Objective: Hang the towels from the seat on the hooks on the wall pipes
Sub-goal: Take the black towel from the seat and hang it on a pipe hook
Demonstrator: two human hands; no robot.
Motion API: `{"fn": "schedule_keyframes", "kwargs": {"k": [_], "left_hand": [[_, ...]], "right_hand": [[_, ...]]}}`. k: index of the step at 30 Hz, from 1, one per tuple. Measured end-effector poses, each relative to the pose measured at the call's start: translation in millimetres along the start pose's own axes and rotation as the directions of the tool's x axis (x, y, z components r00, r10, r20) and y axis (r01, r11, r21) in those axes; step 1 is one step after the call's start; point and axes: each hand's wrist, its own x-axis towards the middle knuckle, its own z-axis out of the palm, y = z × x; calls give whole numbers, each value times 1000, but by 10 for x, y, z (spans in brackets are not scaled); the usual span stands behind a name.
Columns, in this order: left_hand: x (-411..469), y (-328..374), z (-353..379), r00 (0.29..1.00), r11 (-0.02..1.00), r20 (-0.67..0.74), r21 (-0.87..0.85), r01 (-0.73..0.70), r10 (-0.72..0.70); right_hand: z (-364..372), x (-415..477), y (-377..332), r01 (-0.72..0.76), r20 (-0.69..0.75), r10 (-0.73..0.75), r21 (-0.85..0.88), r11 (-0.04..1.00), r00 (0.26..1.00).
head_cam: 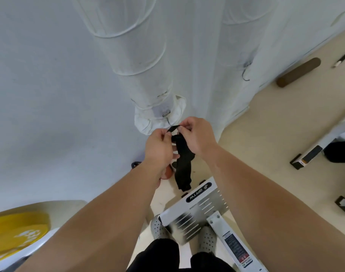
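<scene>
Holding the black towel (183,160) up with both hands: left hand (159,149) and right hand (197,134) each pinching one end of its small top loop (173,128), fingers curled, thumbs pressed on the fabric. Hanging straight down from the fingers, long axis vertical, lower end dangling free well below the wrists.

Now the key bit: thin wire hook (169,120) just above and beyond the fingertips, dropping from a clip on the wrapped pipe (142,61). Loop stretched crosswise right beneath it, touching or just short, hard to tell. Between the two pinches, about as near to one hand as the other. Probably calls for a small lift and a push away from the body to thread it.

Hook's tip lost behind loop and knuckles. Left fingertips partly hidden by the towel. Second hook (245,75) well up and right of the fingers, faint against its own pipe.
</scene>
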Motion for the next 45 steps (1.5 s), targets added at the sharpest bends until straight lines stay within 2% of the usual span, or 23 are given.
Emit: {"fn": "schedule_keyframes", "kwargs": {"k": [6,10,14,21,27,34,40,45], "left_hand": [[203,-14,63,990,999,-144,45,-2,8],[290,-123,43,978,985,-198,169,-33,67],[301,-108,56,958,970,-265,241,-45,110],[360,-53,19,959,972,-274,236,1,66],[267,-14,-126,981,978,-194,205,45,-4],[-213,-129,-498,980,976,-196,218,19,24],[-636,-161,-736,983,965,-27,195,-173,181],[-899,-336,-714,935,921,242,230,-316,260]], "right_hand": [[84,220,15,-29,29,29,-29,999,999],[130,220,70,-29,60,30,-19,999,998],[172,206,127,14,28,-12,-56,998,1000],[270,183,130,-21,-38,16,-129,991,999],[61,207,118,-46,93,57,-118,992,994],[-260,-218,94,-86,73,95,-114,990,993],[-421,-972,-82,-137,-77,133,-56,989,988],[-355,-1837,-36,-320,-236,312,3,947,920]]}}
